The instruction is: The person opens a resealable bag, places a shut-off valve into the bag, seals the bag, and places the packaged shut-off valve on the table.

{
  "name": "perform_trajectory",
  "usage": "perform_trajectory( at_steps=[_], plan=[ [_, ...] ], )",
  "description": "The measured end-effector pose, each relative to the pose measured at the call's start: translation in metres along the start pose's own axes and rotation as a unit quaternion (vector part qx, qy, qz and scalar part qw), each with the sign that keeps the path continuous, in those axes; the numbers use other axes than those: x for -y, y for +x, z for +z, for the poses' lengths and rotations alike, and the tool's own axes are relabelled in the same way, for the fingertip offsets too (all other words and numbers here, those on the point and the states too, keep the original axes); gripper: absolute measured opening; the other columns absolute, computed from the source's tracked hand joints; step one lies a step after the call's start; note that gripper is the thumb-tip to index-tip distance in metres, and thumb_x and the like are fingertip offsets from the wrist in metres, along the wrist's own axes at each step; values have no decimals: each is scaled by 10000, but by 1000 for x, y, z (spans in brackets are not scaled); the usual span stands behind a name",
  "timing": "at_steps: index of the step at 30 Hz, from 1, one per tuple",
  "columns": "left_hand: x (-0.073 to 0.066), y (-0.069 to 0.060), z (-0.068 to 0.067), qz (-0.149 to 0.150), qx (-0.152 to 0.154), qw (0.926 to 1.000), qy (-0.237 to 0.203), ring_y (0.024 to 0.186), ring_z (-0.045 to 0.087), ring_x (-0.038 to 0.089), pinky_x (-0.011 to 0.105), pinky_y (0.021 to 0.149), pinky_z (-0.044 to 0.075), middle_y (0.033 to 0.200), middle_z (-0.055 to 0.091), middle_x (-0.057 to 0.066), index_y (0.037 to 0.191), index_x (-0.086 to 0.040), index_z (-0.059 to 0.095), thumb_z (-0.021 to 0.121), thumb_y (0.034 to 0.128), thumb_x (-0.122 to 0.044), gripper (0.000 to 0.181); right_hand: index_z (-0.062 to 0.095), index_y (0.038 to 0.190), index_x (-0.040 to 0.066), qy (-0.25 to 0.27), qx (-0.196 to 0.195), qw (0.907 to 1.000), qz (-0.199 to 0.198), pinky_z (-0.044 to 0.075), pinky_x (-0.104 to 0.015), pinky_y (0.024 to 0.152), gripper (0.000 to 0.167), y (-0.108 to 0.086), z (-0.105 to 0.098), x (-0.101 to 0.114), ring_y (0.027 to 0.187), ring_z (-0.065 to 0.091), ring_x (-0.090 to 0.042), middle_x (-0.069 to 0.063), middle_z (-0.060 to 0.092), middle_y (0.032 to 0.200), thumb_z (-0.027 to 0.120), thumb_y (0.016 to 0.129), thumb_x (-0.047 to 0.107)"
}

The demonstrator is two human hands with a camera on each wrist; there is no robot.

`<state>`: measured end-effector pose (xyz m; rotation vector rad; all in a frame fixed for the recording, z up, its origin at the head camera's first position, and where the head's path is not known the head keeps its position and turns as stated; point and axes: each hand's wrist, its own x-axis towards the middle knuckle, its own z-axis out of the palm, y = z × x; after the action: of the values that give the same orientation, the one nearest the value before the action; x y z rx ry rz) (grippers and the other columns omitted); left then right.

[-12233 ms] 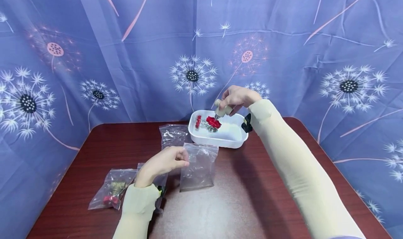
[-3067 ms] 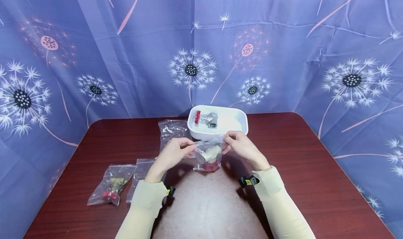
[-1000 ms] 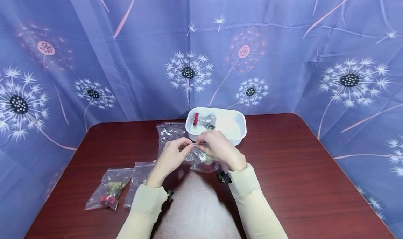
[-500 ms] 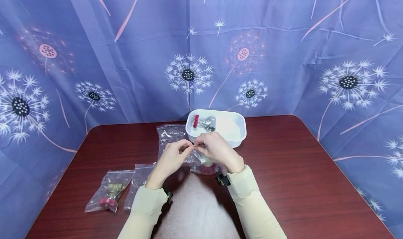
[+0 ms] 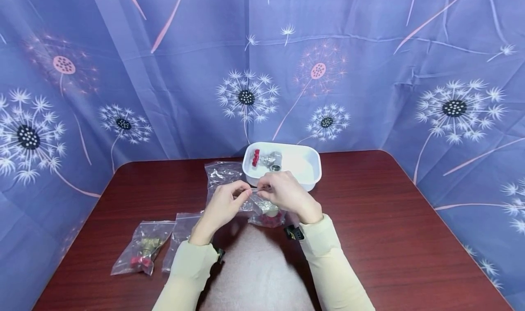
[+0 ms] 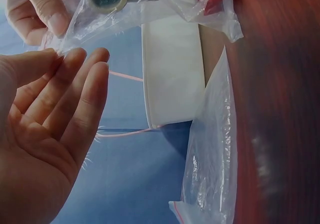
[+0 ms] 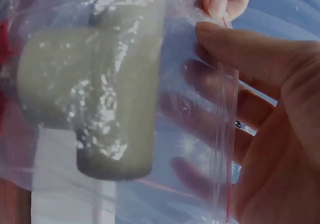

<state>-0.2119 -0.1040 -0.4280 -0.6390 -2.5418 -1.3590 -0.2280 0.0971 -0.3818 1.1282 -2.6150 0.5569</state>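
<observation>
As a white tray (image 5: 305, 165) sits just beyond, bagged brass valve (image 5: 148, 245) at left on the counter (image 5: 389, 220), left hand (image 5: 221, 206) and right hand (image 5: 287, 192) nearly meet, each grip pinching the clear bag (image 7: 192, 141) up top, pale valve (image 7: 117, 84) inside.

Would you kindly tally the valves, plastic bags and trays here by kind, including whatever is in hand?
Valves: 3 (silver valve, brass valve, cream valve)
Plastic bags: 4 (held bag, leftmost bag, neighbouring bag, back bag)
Trays: 1 (white tray)
Total: 8

Head view looks forward, down; 2 wrist views (closer) share the bag (image 7: 171, 146).
</observation>
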Motion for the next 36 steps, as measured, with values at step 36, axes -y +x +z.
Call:
perform_trajectory(
  at_steps=[36],
  plan=[
    [0, -1, -6, -229, 320, 9989, -241, 708, 606, 104, 299, 629, 484, 793, 658, -6, 953, -168, 693, 618, 980, -210, 91, 728, 853, 111, 815, 302, 9962, 55, 484, -279, 701, 43, -2, -1, -10, 705, 571, -60, 91, 661, 773, 730, 885, 139]
  ],
)
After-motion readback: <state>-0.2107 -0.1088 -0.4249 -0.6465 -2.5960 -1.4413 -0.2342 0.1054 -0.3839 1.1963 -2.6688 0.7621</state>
